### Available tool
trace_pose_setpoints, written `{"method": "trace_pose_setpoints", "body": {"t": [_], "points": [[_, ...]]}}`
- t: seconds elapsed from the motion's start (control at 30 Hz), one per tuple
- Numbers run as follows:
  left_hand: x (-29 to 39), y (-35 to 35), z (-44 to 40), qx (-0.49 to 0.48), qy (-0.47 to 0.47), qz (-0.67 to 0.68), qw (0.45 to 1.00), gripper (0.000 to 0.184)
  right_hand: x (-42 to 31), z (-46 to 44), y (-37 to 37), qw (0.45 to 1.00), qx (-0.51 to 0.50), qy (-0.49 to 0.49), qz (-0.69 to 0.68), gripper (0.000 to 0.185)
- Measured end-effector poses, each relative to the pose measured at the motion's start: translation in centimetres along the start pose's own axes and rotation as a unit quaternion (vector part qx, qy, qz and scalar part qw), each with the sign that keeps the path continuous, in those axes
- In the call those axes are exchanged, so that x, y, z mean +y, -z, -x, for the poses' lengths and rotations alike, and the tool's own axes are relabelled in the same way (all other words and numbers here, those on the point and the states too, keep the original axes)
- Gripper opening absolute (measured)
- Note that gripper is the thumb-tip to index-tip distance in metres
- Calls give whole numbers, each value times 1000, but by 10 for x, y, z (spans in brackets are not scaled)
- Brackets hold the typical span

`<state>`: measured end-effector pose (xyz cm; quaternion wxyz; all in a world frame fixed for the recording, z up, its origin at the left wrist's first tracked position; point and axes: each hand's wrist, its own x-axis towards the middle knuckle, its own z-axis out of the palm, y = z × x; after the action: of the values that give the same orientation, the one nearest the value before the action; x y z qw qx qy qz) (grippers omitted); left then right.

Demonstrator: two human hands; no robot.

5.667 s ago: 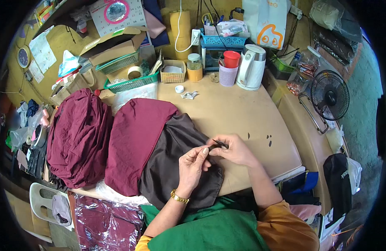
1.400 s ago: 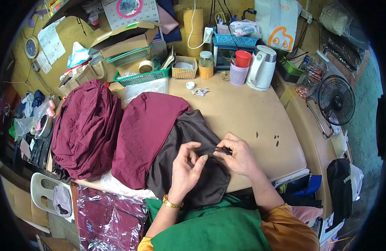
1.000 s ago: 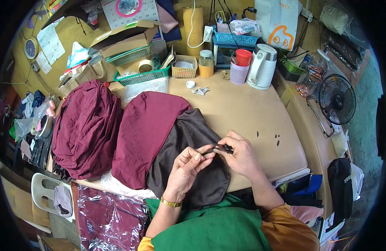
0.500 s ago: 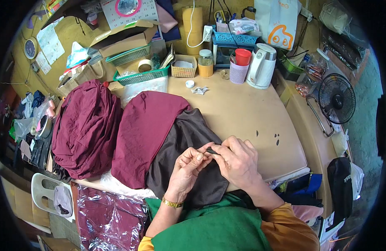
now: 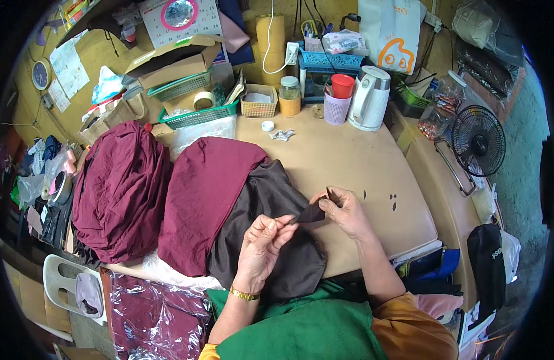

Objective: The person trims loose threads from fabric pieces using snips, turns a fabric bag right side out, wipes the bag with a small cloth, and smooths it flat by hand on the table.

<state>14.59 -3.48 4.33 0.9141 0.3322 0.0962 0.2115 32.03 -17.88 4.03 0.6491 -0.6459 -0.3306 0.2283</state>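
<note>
Between my two hands a piece of the black fabric (image 5: 309,214) is stretched out. My left hand (image 5: 265,240), with a gold watch at the wrist, pinches its left end. The fingers of my right hand (image 5: 343,211) are closed on the other end, and a small dark pointed tool (image 5: 332,194) sticks up from them; most of it is hidden. Below my hands the black fabric spreads over the table edge, partly under a folded maroon cloth (image 5: 206,186). A larger maroon bundle (image 5: 119,192) lies further left.
Along the back of the table (image 5: 373,174) stand a green basket (image 5: 199,116), a jar (image 5: 289,97), a purple cup (image 5: 335,109) and a white kettle (image 5: 369,99). A black fan (image 5: 478,141) is at the right. A white chair (image 5: 59,282) stands at the lower left.
My right hand has turned and moved slightly up and right, away from my left hand. Dark fabric now shows stretched between them, and the tool points upward. The whole view has shifted slightly.
</note>
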Motion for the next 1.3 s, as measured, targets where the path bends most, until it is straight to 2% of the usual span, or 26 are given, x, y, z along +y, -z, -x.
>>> {"method": "trace_pose_setpoints", "body": {"t": [0.03,0.07,0.1,0.17,0.2,0.23,0.27,0.33,0.37,0.4,0.43,0.47,0.53,0.63,0.7,0.73,0.83,0.93,0.97,1.03,1.1,1.13,1.17,1.23,1.27,1.3], "points": [[1,15,-3,-27,13,35,999,17,-4,2,-3,993,-3,-61,-96,24],[1,23,-5,-54,27,70,996,23,-3,1,-4,993,-1,-61,-97,24],[6,13,0,24,22,82,996,29,-1,-1,-5,998,8,-19,-54,24],[6,16,0,5,-70,37,997,33,-1,-1,-9,1000,17,23,-11,24],[8,10,-2,26,-166,-152,974,32,-3,0,-13,999,13,44,14,24],[4,-4,-3,70,-272,-319,905,24,-6,1,-17,997,8,64,39,25],[10,-19,-2,75,-314,-457,829,24,-8,3,-23,997,6,63,38,25],[13,-38,-6,54,-351,-603,715,35,-15,8,-33,995,-1,54,83,22],[12,-41,-8,29,-355,-620,699,39,-19,10,-36,995,-3,54,83,22],[5,-24,-12,-10,-283,-608,742,26,-24,12,-38,991,-1,62,122,22],[2,-22,-12,10,-267,-584,767,13,-27,12,-39,984,3,69,162,21],[-2,-14,-11,35,-241,-522,818,10,-22,10,-36,982,15,73,172,21],[6,-4,-8,92,-177,-434,878,16,-16,5,-29,984,46,84,151,22],[32,17,-6,131,-213,-399,882,29,-21,4,-19,985,76,80,136,23],[47,42,-4,59,-230,-209,949,29,-19,6,-19,980,73,91,161,24],[46,43,-4,59,-229,-210,949,29,-19,7,-21,980,73,90,159,24],[33,0,-3,98,-295,-440,842,16,-25,9,-30,974,74,104,187,23],[19,-25,-1,29,-280,-585,761,18,-29,11,-36,975,55,85,197,22],[14,-22,-2,0,-250,-603,757,19,-30,12,-37,975,64,88,195,20],[1,-8,-7,10,-265,-576,773,13,-27,9,-34,974,77,90,194,21],[-2,4,-5,61,-241,-505,827,24,-6,-4,-21,968,128,113,182,20],[1,3,-4,73,-283,-484,825,36,8,-18,-7,953,206,122,186,21],[11,-2,2,93,-266,-481,830,36,18,-35,12,931,283,130,190,24],[15,5,5,92,-260,-494,825,45,16,-65,62,918,355,41,173,26],[21,22,13,48,-131,-585,799,30,30,-84,89,933,342,41,100,25],[15,16,11,37,-126,-583,802,30,42,-93,110,943,328,44,25,24]]}}
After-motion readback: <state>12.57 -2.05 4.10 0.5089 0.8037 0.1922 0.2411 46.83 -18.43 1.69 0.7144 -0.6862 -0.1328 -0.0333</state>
